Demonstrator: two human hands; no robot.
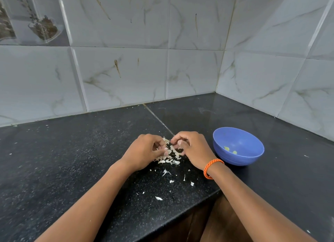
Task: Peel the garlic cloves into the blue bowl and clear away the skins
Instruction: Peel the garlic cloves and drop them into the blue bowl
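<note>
Papery skins: the pale garlic skin heap (pixel 169 156) under both grips may scatter along the black speckled stone counter (pixel 72 151).
Grips: left hand (pixel 144 151) and right hand (pixel 193 147) pinch a barely visible clove, which could slip.
Bowl: the round blue plastic bowl (pixel 238 146) right of the grips could catch stray skins.

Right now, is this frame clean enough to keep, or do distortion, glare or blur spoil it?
Head view: wide-angle bending bows the tile lines toward the edges; soft glare sheens the counter near the corner; the left hand, right hand and skins are slightly soft; the blue bowl is evenly lit.

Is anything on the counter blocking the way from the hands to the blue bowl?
Nothing visible. The blue bowl sits just beside the right hand, with only bare black countertop between them; the skins lie under the hands.
</note>
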